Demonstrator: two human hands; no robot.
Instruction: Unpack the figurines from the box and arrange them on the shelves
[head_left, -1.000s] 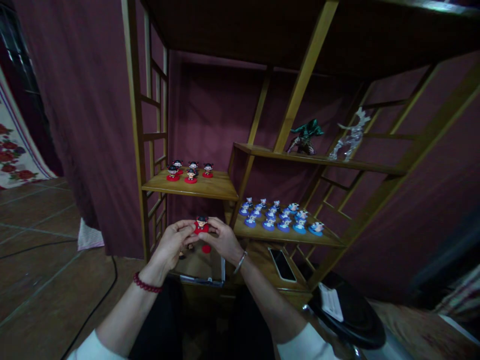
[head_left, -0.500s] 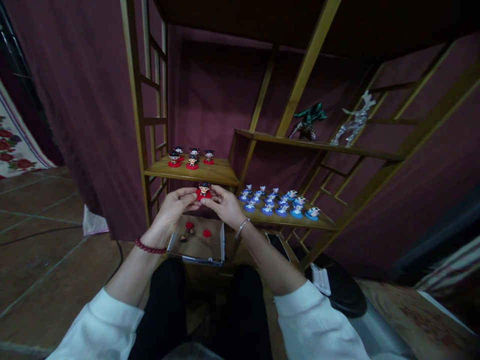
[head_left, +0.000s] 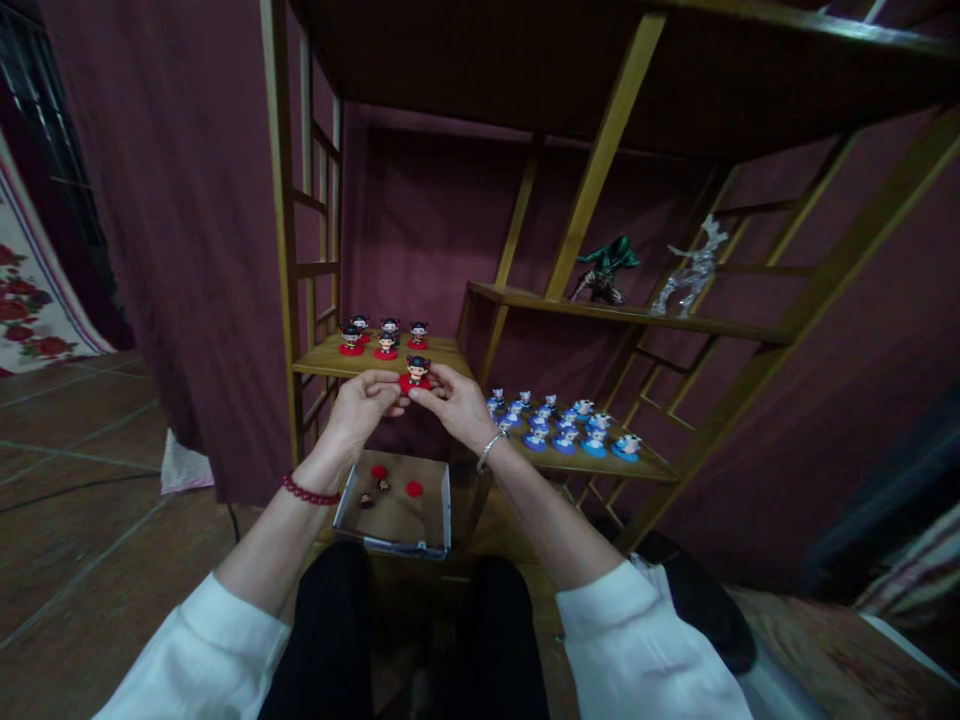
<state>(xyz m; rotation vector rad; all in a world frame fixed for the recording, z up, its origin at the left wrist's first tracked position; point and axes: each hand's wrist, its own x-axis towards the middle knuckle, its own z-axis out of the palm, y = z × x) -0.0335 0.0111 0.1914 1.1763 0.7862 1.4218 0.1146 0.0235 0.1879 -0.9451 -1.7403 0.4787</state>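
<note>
Between my two hands is a small black-haired figurine [head_left: 417, 368] on a round red base, upright and facing me. My left hand [head_left: 364, 408] pinches the base from the left, and my right hand [head_left: 457, 404] grips it from the right. It is just in front of the left wooden shelf [head_left: 322, 358], where several similar figurines [head_left: 386, 342] stand on red bases. Below my hands sits a shallow cardboard box [head_left: 427, 520] with two red discs [head_left: 414, 489] and a couple of small dark-haired figurine parts [head_left: 366, 500] inside.
Rows of blue and purple figurines [head_left: 566, 438] fill much of the lower right shelf [head_left: 652, 466]. On the shelf above stand a green dark statuette [head_left: 609, 268] and a clear deer-like ornament [head_left: 694, 268]. A wooden upright [head_left: 281, 230] rises at the left, beside a maroon curtain [head_left: 165, 220].
My view has tilted up a little, so the shelves sit lower in the picture. Both hands have lifted the figurine nearer to the left shelf's front edge.
</note>
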